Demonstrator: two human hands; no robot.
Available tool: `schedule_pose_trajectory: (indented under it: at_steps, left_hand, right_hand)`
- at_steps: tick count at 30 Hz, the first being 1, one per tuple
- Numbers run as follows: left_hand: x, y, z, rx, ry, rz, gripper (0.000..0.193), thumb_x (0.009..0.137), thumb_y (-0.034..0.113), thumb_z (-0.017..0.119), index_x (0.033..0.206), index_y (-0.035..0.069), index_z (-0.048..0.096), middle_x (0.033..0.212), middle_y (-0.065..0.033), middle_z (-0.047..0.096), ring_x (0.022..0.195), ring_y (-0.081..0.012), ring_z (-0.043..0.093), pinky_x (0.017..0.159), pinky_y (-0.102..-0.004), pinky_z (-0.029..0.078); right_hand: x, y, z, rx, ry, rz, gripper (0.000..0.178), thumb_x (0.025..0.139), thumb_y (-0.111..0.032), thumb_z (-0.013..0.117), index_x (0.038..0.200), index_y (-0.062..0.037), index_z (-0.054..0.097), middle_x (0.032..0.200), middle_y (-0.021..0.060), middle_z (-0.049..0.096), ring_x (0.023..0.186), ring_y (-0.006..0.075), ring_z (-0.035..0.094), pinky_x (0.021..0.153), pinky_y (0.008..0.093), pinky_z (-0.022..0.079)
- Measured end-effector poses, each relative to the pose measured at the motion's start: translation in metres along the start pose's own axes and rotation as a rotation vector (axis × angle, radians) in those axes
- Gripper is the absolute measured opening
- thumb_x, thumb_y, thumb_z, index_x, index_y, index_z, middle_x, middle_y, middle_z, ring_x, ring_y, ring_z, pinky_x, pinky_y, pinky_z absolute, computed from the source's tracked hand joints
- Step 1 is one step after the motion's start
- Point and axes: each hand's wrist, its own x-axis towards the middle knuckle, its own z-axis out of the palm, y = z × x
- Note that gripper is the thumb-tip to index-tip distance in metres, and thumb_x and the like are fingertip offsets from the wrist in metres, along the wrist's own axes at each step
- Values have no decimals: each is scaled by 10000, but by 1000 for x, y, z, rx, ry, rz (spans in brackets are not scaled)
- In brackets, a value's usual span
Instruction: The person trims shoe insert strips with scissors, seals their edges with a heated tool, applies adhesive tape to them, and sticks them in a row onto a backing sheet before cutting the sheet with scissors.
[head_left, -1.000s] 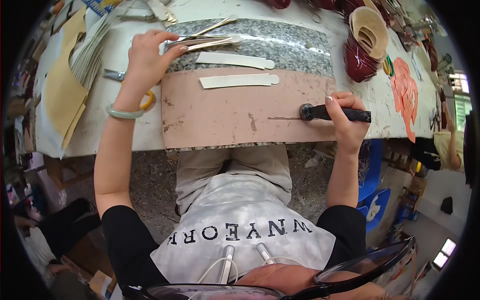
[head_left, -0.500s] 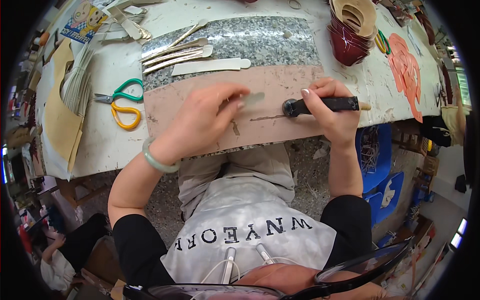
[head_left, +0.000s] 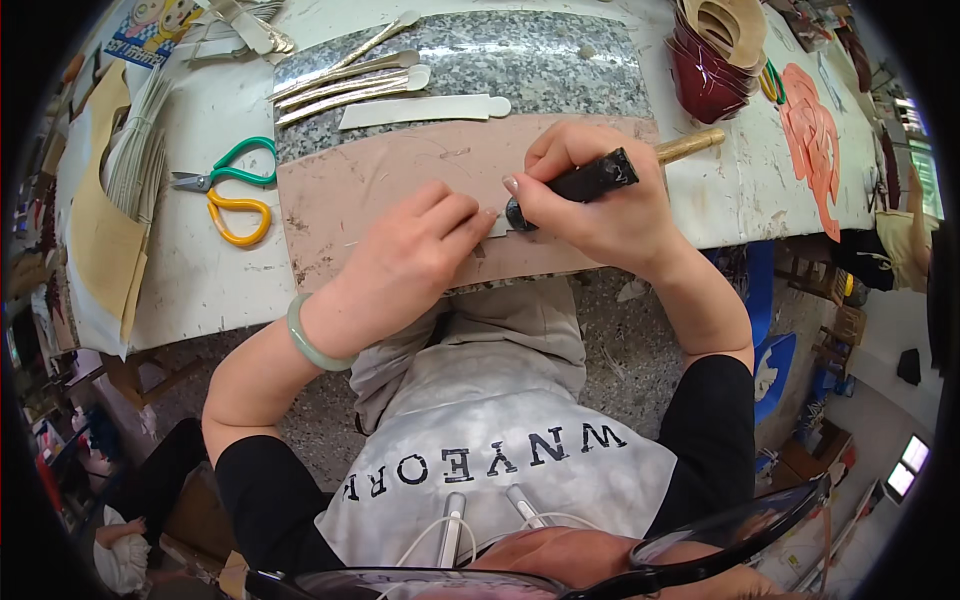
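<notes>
My right hand point(head_left: 610, 205) is closed around a hammer point(head_left: 596, 178) with a thick black head and a wooden handle pointing to the far right. The round face of its head is down at the pink board point(head_left: 350, 195). Close beside it, the fingers of my left hand point(head_left: 415, 245) are pinched on a small pale strip point(head_left: 499, 228), mostly hidden by the fingers. Beyond both hands lie a flat white strip with a rounded end point(head_left: 425, 111) and several metallic-looking strips with rounded ends point(head_left: 350, 84).
Green-and-yellow handled scissors point(head_left: 235, 190) lie left of the board, near a tan wrapper point(head_left: 100, 220) around a bundle of pale strips point(head_left: 142, 160). Dark red stacked cup-shaped pieces point(head_left: 705, 80) stand at the back right. Coral-coloured cut pieces point(head_left: 812, 140) lie at the right edge.
The hammer has moved left, its face now close to my left fingers. Its handle has swung into view. My left hand has come down nearer the board with the pale strip.
</notes>
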Motion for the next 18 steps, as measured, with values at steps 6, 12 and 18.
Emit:
schedule_pose_trajectory:
  at_steps: [6, 12, 18]
  left_hand:
    - [-3, 0, -1, 151, -97, 114, 395, 721, 70, 632, 1102, -30, 665, 1067, -97, 584, 910, -252, 588, 779, -345, 523]
    - [0, -2, -7, 181, -153, 94, 341, 757, 85, 670, 1090, 12, 682, 1045, -73, 608, 887, -236, 616, 742, -331, 532]
    - [3, -9, 3, -151, -18, -120, 217, 781, 111, 782, 993, 92, 739, 898, -46, 664, 769, -247, 669, 627, -328, 529]
  right_hand:
    - [10, -9, -2, -17, 14, -70, 151, 749, -110, 773, 702, -80, 633, 655, 22, 662, 560, 201, 638, 545, 313, 484]
    - [6, -3, 6, -86, -30, -111, 146, 740, -93, 774, 700, -79, 635, 659, 24, 661, 562, 205, 635, 549, 320, 485]
    - [0, -4, 2, 23, -26, -21, 148, 744, -84, 774, 697, -74, 634, 675, 19, 659, 580, 191, 633, 552, 317, 481]
